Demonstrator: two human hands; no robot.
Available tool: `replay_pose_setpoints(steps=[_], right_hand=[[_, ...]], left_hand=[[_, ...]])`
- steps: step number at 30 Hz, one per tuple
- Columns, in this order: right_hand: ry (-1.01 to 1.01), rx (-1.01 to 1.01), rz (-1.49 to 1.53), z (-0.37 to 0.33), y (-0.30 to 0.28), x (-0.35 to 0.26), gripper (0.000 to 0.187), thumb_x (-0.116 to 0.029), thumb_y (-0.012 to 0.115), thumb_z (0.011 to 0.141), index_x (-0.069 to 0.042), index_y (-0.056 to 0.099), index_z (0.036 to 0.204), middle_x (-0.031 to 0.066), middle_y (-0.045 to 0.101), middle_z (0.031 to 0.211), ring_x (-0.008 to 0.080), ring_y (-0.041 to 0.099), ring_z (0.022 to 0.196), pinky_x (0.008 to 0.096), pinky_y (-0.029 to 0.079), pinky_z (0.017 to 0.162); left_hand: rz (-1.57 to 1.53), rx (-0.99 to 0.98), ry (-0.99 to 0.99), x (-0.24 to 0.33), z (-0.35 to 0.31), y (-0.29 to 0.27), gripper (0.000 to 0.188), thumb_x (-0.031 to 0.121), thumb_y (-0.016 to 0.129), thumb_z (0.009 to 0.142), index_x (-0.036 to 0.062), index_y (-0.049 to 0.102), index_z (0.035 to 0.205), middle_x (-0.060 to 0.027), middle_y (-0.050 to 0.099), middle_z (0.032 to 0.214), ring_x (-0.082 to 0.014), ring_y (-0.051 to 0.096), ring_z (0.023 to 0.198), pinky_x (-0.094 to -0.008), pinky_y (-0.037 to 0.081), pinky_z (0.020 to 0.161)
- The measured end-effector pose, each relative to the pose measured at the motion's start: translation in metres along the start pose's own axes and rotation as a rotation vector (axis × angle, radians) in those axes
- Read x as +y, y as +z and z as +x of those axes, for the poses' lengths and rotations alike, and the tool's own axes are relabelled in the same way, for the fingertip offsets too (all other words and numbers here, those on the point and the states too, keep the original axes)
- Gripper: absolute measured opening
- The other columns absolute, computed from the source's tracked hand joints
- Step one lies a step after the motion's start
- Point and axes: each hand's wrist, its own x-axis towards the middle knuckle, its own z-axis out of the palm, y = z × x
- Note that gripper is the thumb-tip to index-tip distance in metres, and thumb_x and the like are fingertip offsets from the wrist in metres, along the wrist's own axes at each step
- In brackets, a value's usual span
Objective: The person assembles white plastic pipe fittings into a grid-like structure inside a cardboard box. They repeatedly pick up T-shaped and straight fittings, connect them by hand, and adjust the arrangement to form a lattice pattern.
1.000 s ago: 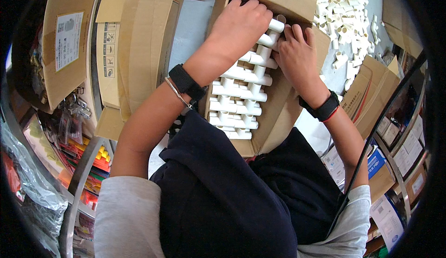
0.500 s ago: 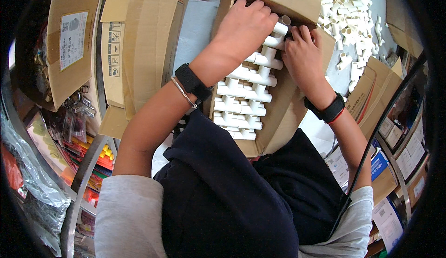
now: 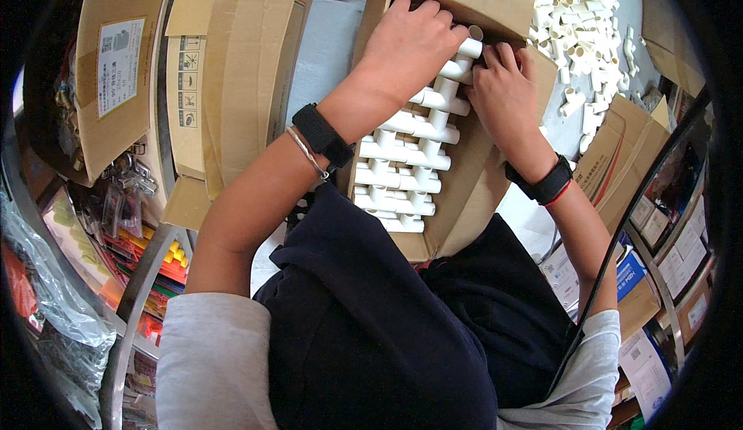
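Note:
White plastic tee pipe fittings [image 3: 410, 151] lie in stacked rows inside an open cardboard box [image 3: 472, 205] in front of me. Over the far end of the box, my left hand [image 3: 414, 39] is closed, its fingers curled down onto the farthest fittings. A fitting with its round mouth turned up [image 3: 474, 37] shows between my two hands. My right hand [image 3: 505, 82] is closed at that fitting's right side, against the box's right wall. The fingertips of both hands are largely hidden by the hands and the fittings.
Loose white fittings [image 3: 576, 12] are heaped on the table at the far right. A closed-looking carton [image 3: 251, 66] stands left of the box. Farther left, an open carton [image 3: 116, 74] holds metal parts. A black cable [image 3: 619, 236] runs down the right side, past more cartons.
Both hands stay at the far end of the box, with slight finger shifts. The right hand's fingers sit a touch farther left, close against the fitting. The rows of fittings look the same.

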Motion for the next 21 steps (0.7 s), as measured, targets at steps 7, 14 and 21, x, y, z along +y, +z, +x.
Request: replay_pose_setpoints(steps=[7,14,21], right_hand=[[-0.022,0.072,-0.012,-0.0003,0.0000,-0.0003,0.018,-0.020,0.063,0.077,-0.010,0.077,0.083,0.0054,0.064,0.111,0.0211,0.052,0.109,0.0406,0.033,0.104],[-0.006,0.018,0.006,0.0000,-0.0013,-0.0002,0.018,-0.023,0.066,0.076,-0.009,0.075,0.082,0.0054,0.064,0.111,0.0209,0.051,0.110,0.0398,0.033,0.103],[0.005,-0.039,0.025,0.0000,0.0010,0.0007,0.024,-0.028,0.072,0.075,-0.007,0.073,0.087,0.0049,0.063,0.115,0.0207,0.050,0.116,0.0400,0.033,0.106]], left_hand=[[0.029,-0.060,-0.002,-0.0016,-0.0001,-0.0009,0.015,0.015,0.062,0.082,0.0163,0.066,0.096,0.0019,0.065,0.087,-0.0150,0.063,0.094,-0.0320,0.045,0.075],[0.026,-0.066,0.002,-0.0042,-0.0005,-0.0008,0.021,0.019,0.071,0.076,0.0144,0.066,0.096,-0.0005,0.064,0.088,-0.0168,0.062,0.093,-0.0319,0.047,0.075],[-0.159,-0.158,-0.062,-0.0079,0.0009,-0.0034,0.025,0.015,0.074,0.077,0.0096,0.067,0.100,-0.0057,0.066,0.092,-0.0244,0.067,0.091,-0.0375,0.057,0.076]])
